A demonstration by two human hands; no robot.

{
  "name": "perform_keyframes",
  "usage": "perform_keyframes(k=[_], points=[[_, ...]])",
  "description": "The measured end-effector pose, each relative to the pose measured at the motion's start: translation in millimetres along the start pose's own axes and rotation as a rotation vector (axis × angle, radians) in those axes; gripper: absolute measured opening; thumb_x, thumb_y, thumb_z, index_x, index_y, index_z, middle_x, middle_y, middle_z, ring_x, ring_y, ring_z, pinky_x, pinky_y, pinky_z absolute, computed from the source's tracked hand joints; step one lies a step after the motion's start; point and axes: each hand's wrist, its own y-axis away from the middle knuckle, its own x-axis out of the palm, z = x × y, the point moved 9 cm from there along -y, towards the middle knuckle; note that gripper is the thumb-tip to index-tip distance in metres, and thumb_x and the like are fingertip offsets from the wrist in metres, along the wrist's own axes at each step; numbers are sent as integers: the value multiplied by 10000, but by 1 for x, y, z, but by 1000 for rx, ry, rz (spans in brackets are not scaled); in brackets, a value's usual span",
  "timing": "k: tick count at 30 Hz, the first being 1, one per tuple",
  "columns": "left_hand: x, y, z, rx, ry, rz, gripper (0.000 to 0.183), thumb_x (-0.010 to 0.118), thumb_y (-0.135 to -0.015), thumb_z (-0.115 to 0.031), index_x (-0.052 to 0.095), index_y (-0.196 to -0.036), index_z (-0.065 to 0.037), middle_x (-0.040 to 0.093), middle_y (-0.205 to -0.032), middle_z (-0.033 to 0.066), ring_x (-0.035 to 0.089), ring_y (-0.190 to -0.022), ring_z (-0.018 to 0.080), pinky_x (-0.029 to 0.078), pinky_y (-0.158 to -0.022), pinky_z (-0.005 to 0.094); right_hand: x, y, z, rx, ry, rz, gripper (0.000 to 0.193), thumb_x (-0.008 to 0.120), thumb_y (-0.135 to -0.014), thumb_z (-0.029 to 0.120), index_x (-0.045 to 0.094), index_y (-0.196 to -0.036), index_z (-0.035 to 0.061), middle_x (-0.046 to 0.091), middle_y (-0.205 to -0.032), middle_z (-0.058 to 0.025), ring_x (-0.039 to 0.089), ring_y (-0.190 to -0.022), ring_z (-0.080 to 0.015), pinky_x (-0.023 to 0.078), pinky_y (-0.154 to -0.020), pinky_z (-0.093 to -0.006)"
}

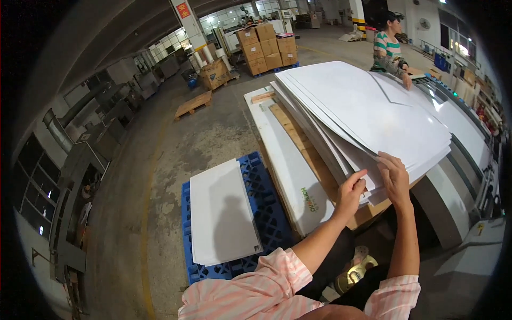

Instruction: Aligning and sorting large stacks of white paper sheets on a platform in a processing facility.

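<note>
A tall stack of large white sheets [384,112] lies in front of me, its upper layers bowed and fanned apart along the left edge. My right hand [393,178] is closed on the near edge of the upper sheets, with the fingertips on top. Beside it, my left hand [351,196] has curled fingers at the near left corner of the stack, around the edges of lower sheets. A dark gap shows between the raised sheets and those below. The undersides of both grips are hidden.
A smaller white stack [221,213] rests on a blue pallet [272,200] to my left. Between lies a long white panel [288,170]. A machine [464,160] flanks the right side, where another person [388,48] stands. Cardboard boxes [264,48] and a wooden pallet [193,105] are farther back.
</note>
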Motion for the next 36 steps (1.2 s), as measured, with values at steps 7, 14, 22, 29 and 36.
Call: perform_keyframes(k=[7,14,22,29,36], points=[[-5,-6,4,-26,341,-143,563,475,-884,-113,183,-1364,-76,528,-883,61,557,-799,149,500,-712,282,2,4,4,-170,274,-22,305,553,-707,-13,587,-1005,46,570,-1090,-102,525,-972,-294,423,-816,-358],[-5,-12,10,-90,336,-92,602,512,-859,-70,169,-1340,44,527,-941,106,565,-815,174,516,-700,304,-11,4,30,-225,213,-24,442,538,-595,-107,614,-983,90,582,-1070,-51,540,-902,-246,452,-750,-322],[-7,-10,8,-86,310,-132,592,544,-849,-101,219,-1315,64,521,-937,104,558,-801,162,514,-662,289,-6,8,20,-199,176,85,287,627,-658,80,635,-945,71,554,-1113,-57,492,-998,-235,419,-844,-339],[-10,-10,5,-79,306,-137,585,554,-849,-124,231,-1303,53,524,-949,106,560,-779,160,505,-652,275,-3,12,33,-291,244,110,231,583,-780,164,612,-987,67,548,-1126,-70,487,-993,-260,399,-844,-343],[-4,-11,4,-78,330,-98,551,537,-851,-100,240,-1293,46,522,-976,118,568,-824,177,508,-670,287,-10,9,23,-239,253,-62,194,584,-801,187,618,-950,67,583,-1049,-56,517,-946,-229,399,-809,-338]])
